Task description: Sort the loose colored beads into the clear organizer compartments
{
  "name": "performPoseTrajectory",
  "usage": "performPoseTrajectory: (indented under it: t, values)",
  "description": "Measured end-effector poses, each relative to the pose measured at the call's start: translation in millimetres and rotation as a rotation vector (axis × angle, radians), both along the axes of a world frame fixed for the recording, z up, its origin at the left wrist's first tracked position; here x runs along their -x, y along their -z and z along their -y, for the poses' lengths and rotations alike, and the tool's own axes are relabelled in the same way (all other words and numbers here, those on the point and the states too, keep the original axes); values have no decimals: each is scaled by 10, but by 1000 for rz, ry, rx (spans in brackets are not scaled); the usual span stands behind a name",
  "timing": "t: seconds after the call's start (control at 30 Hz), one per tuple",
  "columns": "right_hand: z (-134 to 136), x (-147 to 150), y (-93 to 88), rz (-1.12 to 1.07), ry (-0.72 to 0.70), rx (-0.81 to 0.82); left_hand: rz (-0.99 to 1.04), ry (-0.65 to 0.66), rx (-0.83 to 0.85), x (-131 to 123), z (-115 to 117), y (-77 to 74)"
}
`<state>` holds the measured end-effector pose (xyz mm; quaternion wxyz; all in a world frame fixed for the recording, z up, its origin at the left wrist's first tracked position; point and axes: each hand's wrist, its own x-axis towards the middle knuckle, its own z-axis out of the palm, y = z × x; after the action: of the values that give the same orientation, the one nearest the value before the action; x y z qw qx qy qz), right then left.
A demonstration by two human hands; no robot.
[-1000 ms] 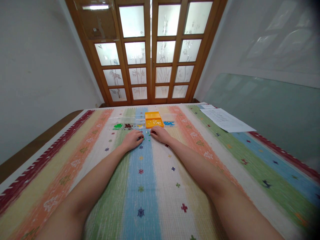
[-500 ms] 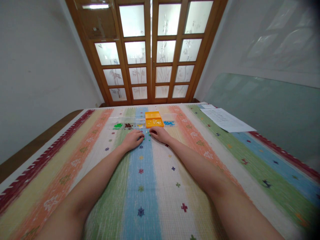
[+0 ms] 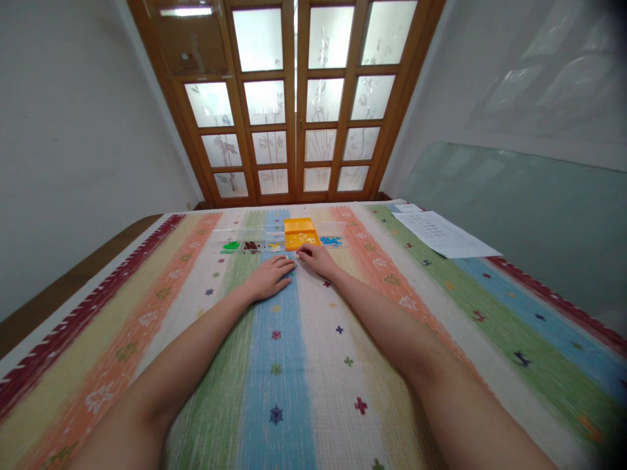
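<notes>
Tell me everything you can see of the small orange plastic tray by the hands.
The small orange plastic tray is a shallow rectangular dish with a low raised rim. It lies flat and open on the striped woven cloth. Tiny pale pieces, too small to identify, are scattered on its floor. It sits in a row with clear compartments that hold green, dark and blue bits. The right hand has its fingertips at the tray's near edge; whether they touch it cannot be told.

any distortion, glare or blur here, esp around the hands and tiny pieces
Head view: wide-angle stretch bows the doors and swells the forearms; soft even light, no hard shadows; a lamp glare in the top-left pane; left hand and right hand sharp, but pieces by the orange tray too small to resolve.
</notes>
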<state>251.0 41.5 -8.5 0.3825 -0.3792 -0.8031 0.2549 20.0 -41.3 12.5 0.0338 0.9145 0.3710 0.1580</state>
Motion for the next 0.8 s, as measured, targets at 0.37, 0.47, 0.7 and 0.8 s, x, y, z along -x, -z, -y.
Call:
performPoseTrajectory:
  t: [0.37,0.47,0.7,0.8]
  values:
    - [-21,7,15,33,71,-26,-5,32,-4,-57,39,-85]
    - [-15,7,8,27,67,-31,19,15,4,-52,45,-93]
    - [6,14,-8,40,67,-21,131,-7,51,-29,12,-51]
    - [-4,12,5,38,61,-27,112,2,47,-20,4,-63]
